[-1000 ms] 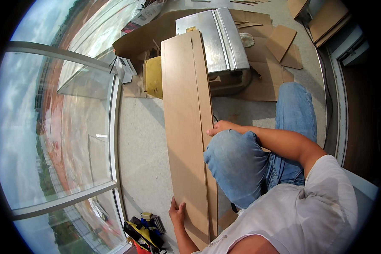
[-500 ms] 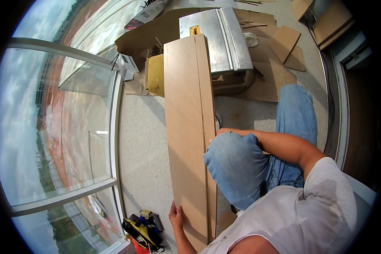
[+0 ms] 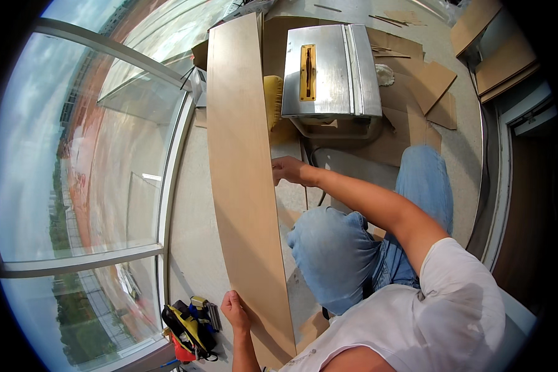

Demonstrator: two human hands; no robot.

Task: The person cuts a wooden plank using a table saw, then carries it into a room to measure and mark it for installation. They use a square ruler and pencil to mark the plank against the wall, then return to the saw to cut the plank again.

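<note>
"Starting close in. Noticing what?"

"Past a pale shirt (image 3: 409, 325), down to the left hand (image 3: 236, 312), gripping the left edge of a long wooden board (image 3: 248, 186) with the fingers bent firmly around it."

"And beside that?"

"On the floor (image 3: 192, 248), near the left forearm, a black-and-yellow bag (image 3: 189, 325) with a red part below."

"Going farther out?"

"Over a bent knee (image 3: 328, 257) in blue jeans, to the right hand (image 3: 293, 170), holding the board's right edge in curled fingers, with the tips partly hidden there."

"Placing the board where?"

"Lengthwise, from close to the body outward, to the left of a metal-topped machine (image 3: 332, 71) and apart from it. Between them, just beside the board, a yellow object (image 3: 274, 102)."

"Anything on the machine?"

"In its silver top, a yellow slotted plate (image 3: 312, 94). To the right, a small whitish bundle (image 3: 385, 75), perhaps a cloth; too small to tell. Around it, brown cardboard (image 3: 436, 87). Farther off, thin strips (image 3: 389, 21). Through the glass at left, reddish ground (image 3: 80, 180) under a cloudy sky (image 3: 25, 155)."
</note>
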